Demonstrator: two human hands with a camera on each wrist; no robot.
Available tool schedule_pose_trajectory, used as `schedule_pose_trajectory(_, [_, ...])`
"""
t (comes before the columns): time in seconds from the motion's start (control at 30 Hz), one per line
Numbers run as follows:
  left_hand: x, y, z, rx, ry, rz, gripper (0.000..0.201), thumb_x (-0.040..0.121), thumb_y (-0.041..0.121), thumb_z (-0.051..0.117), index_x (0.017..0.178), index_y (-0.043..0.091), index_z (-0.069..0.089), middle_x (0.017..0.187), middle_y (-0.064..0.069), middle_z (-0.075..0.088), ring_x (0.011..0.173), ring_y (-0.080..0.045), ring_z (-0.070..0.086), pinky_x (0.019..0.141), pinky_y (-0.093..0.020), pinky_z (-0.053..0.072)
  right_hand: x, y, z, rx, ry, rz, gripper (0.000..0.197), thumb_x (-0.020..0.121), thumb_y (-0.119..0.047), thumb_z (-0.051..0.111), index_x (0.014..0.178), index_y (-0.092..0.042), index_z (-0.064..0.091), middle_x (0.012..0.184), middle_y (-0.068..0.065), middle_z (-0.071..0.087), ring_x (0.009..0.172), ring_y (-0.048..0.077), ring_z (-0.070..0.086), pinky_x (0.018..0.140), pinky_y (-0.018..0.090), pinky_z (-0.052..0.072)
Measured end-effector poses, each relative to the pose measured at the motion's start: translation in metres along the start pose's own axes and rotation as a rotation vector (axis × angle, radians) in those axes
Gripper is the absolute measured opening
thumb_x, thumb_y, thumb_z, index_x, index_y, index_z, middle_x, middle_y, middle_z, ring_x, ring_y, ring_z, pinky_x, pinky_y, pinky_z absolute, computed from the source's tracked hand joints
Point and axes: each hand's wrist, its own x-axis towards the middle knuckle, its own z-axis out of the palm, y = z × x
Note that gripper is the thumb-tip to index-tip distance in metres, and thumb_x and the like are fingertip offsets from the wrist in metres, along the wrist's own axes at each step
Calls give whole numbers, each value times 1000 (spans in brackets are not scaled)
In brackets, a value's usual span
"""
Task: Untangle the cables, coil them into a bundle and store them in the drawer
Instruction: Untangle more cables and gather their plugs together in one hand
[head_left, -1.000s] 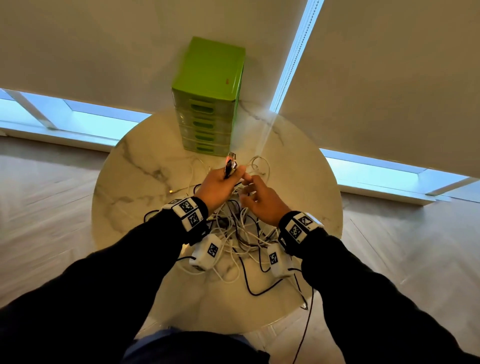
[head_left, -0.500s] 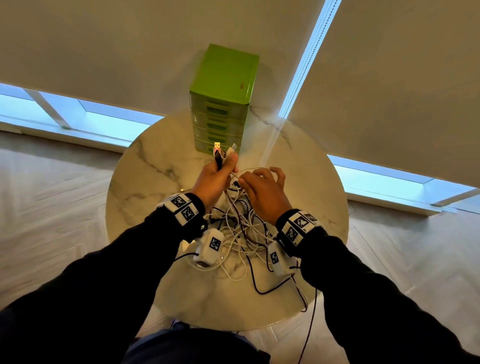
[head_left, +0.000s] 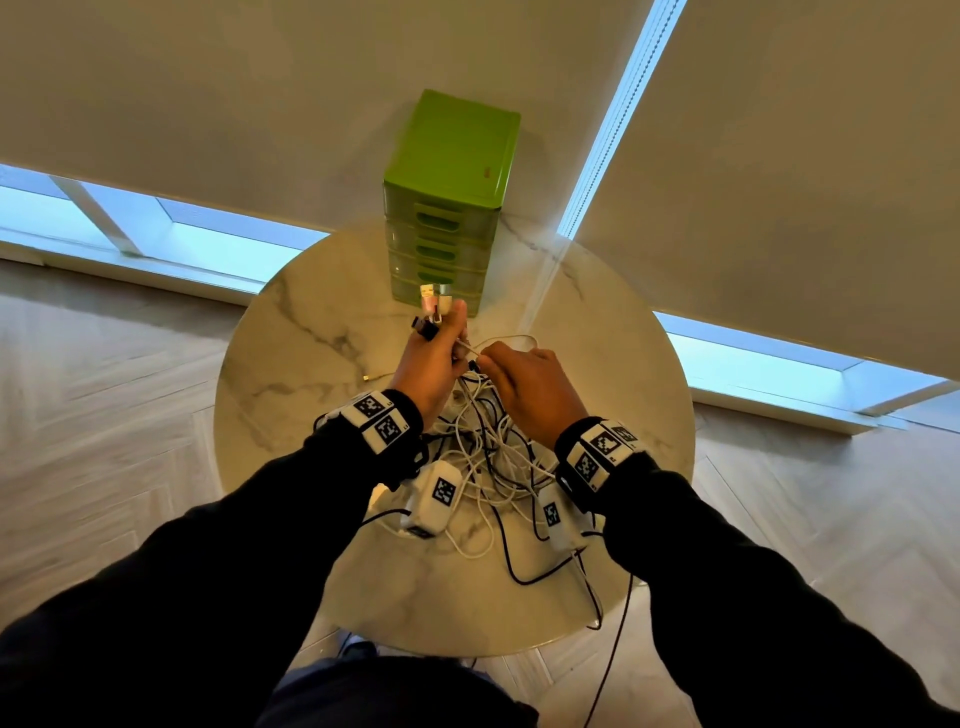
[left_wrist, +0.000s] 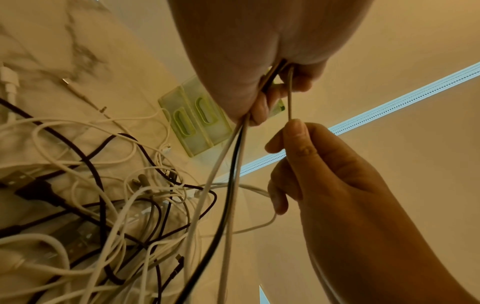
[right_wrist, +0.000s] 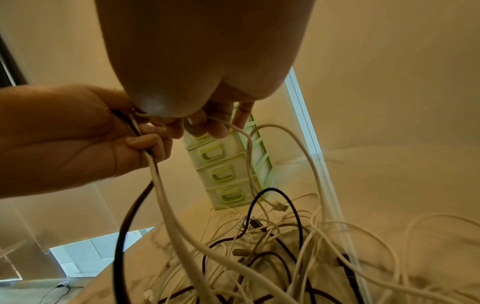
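A tangle of white and black cables (head_left: 488, 452) lies on the round marble table (head_left: 291, 364). My left hand (head_left: 434, 358) is raised above the pile and grips several cable ends, their USB plugs (head_left: 428, 301) sticking up past the thumb. From its fist white and black cables (left_wrist: 228, 164) hang down into the pile. My right hand (head_left: 524, 384), just to the right, pinches one thin white cable (left_wrist: 290, 96) running from the left fist. A green drawer unit (head_left: 447, 208) stands at the table's far edge, drawers shut.
Two white wrist camera boxes (head_left: 434, 499) hang below my forearms over the pile. Black cables (head_left: 597, 603) trail off the table's near right edge. Blinds and low windows (head_left: 208, 244) lie behind the table. A loose gold plug (head_left: 366, 378) rests left of the hands.
My left hand has lifted the plug ends higher toward the drawer unit. My right hand has closed its fingers onto a white cable beside the left fist.
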Motion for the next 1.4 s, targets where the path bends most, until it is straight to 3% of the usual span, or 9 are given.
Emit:
schedule_pose_trajectory(0.2, [4, 21, 6, -258, -8, -22, 37, 105, 38, 45, 74, 19, 42, 61, 2, 29, 56, -14, 45, 67, -33, 51, -8, 13, -1, 229, -168, 50, 32, 108, -38, 31, 88, -18, 46, 68, -1, 54, 60, 17, 48, 59, 27, 36])
schedule_pose_trajectory(0.33, [11, 51, -2, -207, 17, 27, 43, 106, 41, 42, 69, 22, 37, 62, 3, 18, 52, -12, 18, 48, -26, 21, -20, 42, 7, 60, -245, 87, 32, 108, -34, 29, 96, -17, 53, 62, -8, 45, 62, 23, 49, 78, 36, 35])
schedule_pose_trajectory(0.5, [22, 70, -21, 11, 67, 117, 43, 104, 36, 49, 64, 24, 39, 55, 6, 28, 50, -11, 24, 52, -28, 21, -34, 79, 12, -91, -402, 303, 28, 107, -43, 22, 93, -29, 42, 62, -6, 49, 61, 9, 49, 106, 45, 29])
schedule_pose_trajectory(0.6, [20, 50, -26, 311, -12, 90, 34, 104, 37, 51, 73, 23, 51, 58, 5, 45, 51, -11, 40, 57, -29, 35, -16, 71, 5, -29, -256, 332, 36, 106, -47, 24, 92, -22, 47, 73, 5, 62, 81, 35, 62, 95, 44, 38])
schedule_pose_trajectory(0.73, [17, 11, -20, 605, -105, -66, 51, 103, 49, 46, 77, 14, 72, 75, -6, 74, 75, -27, 68, 81, -38, 51, 13, 35, 5, 72, -30, 205, 35, 107, -40, 32, 92, -18, 54, 73, 4, 63, 78, 36, 63, 82, 47, 46])
schedule_pose_trajectory(0.93, [23, 4, -6, 243, -26, -140, 42, 106, 39, 44, 89, 12, 71, 88, -1, 76, 83, -15, 68, 77, -29, 48, 12, -9, 12, 301, -171, 29, 32, 106, -47, 29, 105, -23, 51, 81, 6, 66, 69, 22, 61, 67, 40, 49])
schedule_pose_trajectory(1.1, [26, 35, -1, -261, 16, -135, 34, 108, 32, 42, 79, 16, 51, 54, 6, 46, 51, -10, 48, 52, -22, 39, -12, 3, 16, 362, -276, 57, 28, 107, -41, 30, 88, -26, 44, 71, -3, 52, 64, 15, 49, 66, 33, 40])
schedule_pose_trajectory(1.27, [30, 64, -15, -214, 87, 44, 35, 107, 35, 41, 77, 19, 50, 51, 9, 32, 45, -7, 24, 50, -24, 21, -31, 52, 16, 260, -302, 182, 29, 106, -43, 33, 105, -24, 55, 95, -2, 66, 85, 19, 60, 78, 34, 43])
schedule_pose_trajectory(1.4, [18, 66, -18, 207, 23, 147, 39, 106, 42, 42, 72, 24, 50, 59, 9, 40, 55, -9, 34, 56, -24, 29, -16, 68, 2, 184, -201, 290, 34, 106, -41, 33, 91, -15, 50, 78, 7, 61, 74, 28, 56, 72, 38, 43])
